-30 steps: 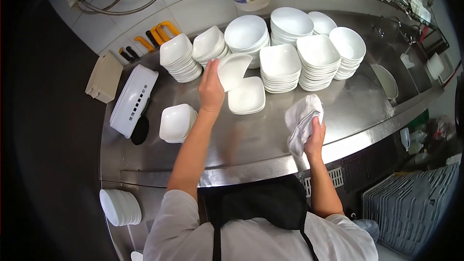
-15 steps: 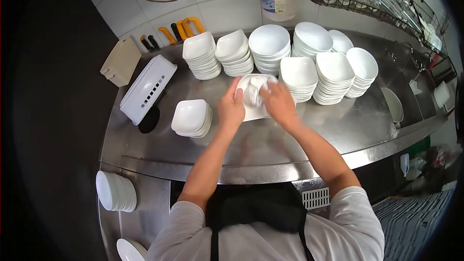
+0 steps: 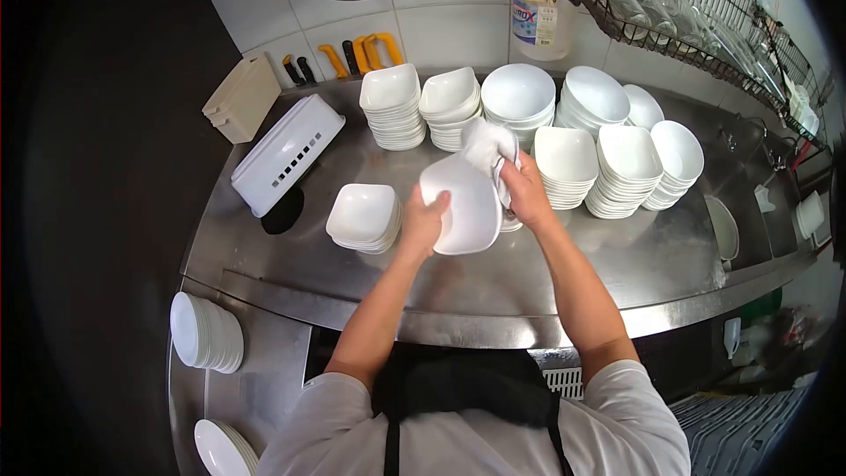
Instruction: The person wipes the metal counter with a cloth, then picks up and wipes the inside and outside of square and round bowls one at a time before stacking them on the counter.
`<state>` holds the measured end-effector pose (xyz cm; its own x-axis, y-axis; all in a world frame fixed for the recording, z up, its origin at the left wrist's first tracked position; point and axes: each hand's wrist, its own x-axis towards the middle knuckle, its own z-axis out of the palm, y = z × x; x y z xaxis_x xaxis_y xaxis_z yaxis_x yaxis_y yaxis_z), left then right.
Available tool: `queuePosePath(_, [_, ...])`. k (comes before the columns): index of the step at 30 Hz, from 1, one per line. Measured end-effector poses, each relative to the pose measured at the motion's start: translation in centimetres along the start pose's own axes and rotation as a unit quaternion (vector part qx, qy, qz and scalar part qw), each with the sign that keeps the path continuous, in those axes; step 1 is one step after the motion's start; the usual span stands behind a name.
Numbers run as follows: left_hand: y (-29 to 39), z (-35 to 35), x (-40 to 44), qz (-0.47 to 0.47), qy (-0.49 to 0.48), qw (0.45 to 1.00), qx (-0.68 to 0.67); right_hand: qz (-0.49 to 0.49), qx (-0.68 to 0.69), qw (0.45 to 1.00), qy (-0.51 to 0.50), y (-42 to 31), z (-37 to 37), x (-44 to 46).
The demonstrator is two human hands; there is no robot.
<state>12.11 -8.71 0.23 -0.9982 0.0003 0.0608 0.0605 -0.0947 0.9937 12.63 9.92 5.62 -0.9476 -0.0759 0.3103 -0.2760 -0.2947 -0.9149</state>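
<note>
One bare left hand (image 3: 426, 226) is clamping a dish (image 3: 471, 213) while the right hand (image 3: 530, 191) is gripping a cloth (image 3: 486, 146), seemingly wiping through the blur, the next stroke needing steadiness.

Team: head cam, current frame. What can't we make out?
- Left hand: most fingers hidden behind the held dish, head view.
- Lower dishes: mostly covered by the held dish, head view; count unclear.
- White cloth: contact with the dish obscured by overlap, head view.
- Lower-left plates: cut off by the head view's bottom edge.
</note>
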Motion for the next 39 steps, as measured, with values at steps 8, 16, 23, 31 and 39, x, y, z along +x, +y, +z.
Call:
queuePosePath(8, [-3.2,-1.6,2.6,0.128,-0.002,0.991,0.034,-0.253,-0.253,0.925,0.128,1.9,6.1,-6.1])
queuePosePath(16, [0.4,1.7,-1.9,0.148,-0.012,0.988,0.042,-0.050,-0.169,0.983,0.048,3.9,3.1,-3.9])
queuePosePath(23, [1.4,-8.3,3.7,0.168,0.193,0.902,0.349,0.214,0.224,0.948,0.073,5.6,7.8,-9.2])
queuePosePath(31, [0.1,-22.9,7.6,0.030,0.123,0.771,0.624,0.158,0.171,0.957,0.173,4.7,3.1,-9.4])
queuePosePath(39, [1.9,-17.4,6.3,0.068,0.061,0.677,0.730,0.125,0.171,0.956,0.201,4.3,1.6,-10.1])
